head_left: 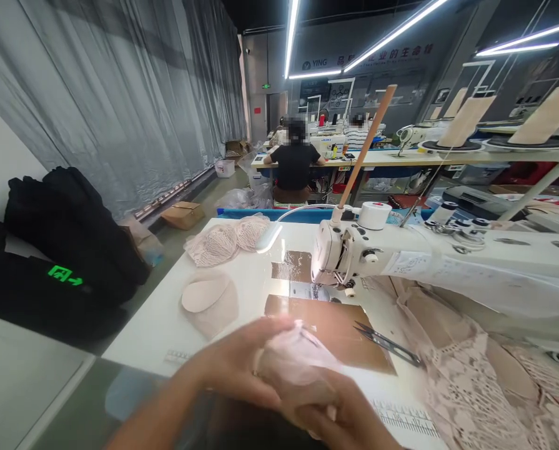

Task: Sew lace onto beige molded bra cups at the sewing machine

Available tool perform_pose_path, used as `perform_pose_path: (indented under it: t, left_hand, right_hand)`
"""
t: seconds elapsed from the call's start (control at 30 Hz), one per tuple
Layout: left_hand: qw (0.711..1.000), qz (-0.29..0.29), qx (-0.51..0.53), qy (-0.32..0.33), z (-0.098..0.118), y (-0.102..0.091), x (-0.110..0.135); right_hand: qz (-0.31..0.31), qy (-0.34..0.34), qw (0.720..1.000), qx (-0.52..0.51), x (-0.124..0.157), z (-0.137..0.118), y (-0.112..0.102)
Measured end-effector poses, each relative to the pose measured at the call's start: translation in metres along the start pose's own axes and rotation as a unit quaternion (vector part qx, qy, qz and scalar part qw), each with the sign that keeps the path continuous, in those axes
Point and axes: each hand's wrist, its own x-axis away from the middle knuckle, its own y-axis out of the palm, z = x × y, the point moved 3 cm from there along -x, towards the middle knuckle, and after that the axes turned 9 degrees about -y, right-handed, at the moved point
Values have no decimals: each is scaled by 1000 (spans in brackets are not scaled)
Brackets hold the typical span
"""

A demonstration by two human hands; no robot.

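Both my hands grip a pale pink bra cup [298, 362] in front of the sewing machine [340, 256], near the table's front edge. My left hand [242, 359] wraps the cup's left side, thumb and fingers curled on the fabric. Lower right, my right hand [340, 406] closes round the cup's bottom edge; some of its fingers are hidden. Thread snips [386, 344] lie to the right of the cup, partly on a brown sheet [321, 325]. Left of my hands rests a beige cup piece [210, 301].
Lace-covered cups [227, 239] lie at the table's back left. Beige lace fabric [476, 375] is heaped on the right, under the machine arm. A small lamp [270, 237] leans over the table. Farther off, a person in black [296, 164] sits at another table.
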Motion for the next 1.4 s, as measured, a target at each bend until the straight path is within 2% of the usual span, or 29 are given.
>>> perform_pose_path:
  t: [0.03,0.07,0.1,0.13,0.17,0.23,0.27,0.3,0.33,0.37,0.4,0.47,0.53,0.57,0.6,0.7,0.73,0.77,0.83,0.9,0.93,1.0,1.27,1.33,1.4]
  left_hand:
    - [997,-56,42,21,9,10,-4]
    - [994,-80,68,28,13,15,-6]
    - [994,-70,79,21,12,17,-9]
    - [997,-26,73,2,6,14,-10]
    - [997,43,60,-25,-2,9,-11]
    - [979,179,46,-85,-20,-3,-8]
    - [969,214,63,-108,-27,-6,-6]
    - [964,214,102,-120,-31,-5,-5]
    - [963,184,160,-117,-32,0,-6]
    - [960,128,227,-100,-28,7,-7]
    - [951,58,294,-73,-22,16,-9]
    - [915,-79,395,-13,-5,32,-10]
    - [882,-154,444,22,6,41,-10]
    - [876,-156,456,27,7,42,-11]
    - [879,-133,458,24,5,41,-11]
    - [915,22,403,-9,-10,32,-13]
    - [924,53,378,-24,-15,30,-14]
    - [930,52,362,-39,-18,30,-14]
    - [927,-27,369,-61,-20,37,-15]
    - [904,-90,410,-81,-21,47,-13]
    - [893,-89,431,-89,-21,50,-12]
    - [876,-49,470,-101,-24,56,-11]
    - [804,101,575,-113,-23,68,-12]
    - [771,140,608,-125,-24,68,-14]
    - [722,166,657,-138,-23,70,-15]
  right_hand:
    - [-32,-16,999,8,-7,-1,6]
    - [-46,-35,998,30,-11,-2,7]
    - [-37,-59,996,63,-12,-3,3]
    - [-5,-82,992,94,-11,-4,-4]
    - [41,-99,986,125,-9,-3,-15]
    - [161,-105,965,180,-1,0,-37]
    - [216,-88,950,206,2,3,-46]
    - [253,-60,939,226,3,7,-52]
    - [265,-23,934,237,2,11,-53]
    - [244,15,942,229,-1,16,-51]
    - [194,50,961,191,-6,22,-44]
    - [92,102,990,35,-15,33,-27]
    - [32,149,981,-120,-18,40,-12]
    - [20,170,969,-179,-18,42,-7]
    - [15,186,957,-222,-17,44,-4]
    - [19,209,935,-286,-11,45,-2]
    - [21,207,932,-296,-10,44,-2]
    - [23,205,930,-303,-10,44,-2]
    - [52,198,930,-304,-10,44,-4]
    - [131,182,931,-289,-11,47,-8]
    - [174,175,928,-280,-11,49,-10]
    - [223,165,923,-267,-9,53,-14]
    - [154,113,965,-182,-1,58,-19]
    - [159,99,976,-115,0,54,-23]
    - [190,83,977,-58,-1,49,-26]
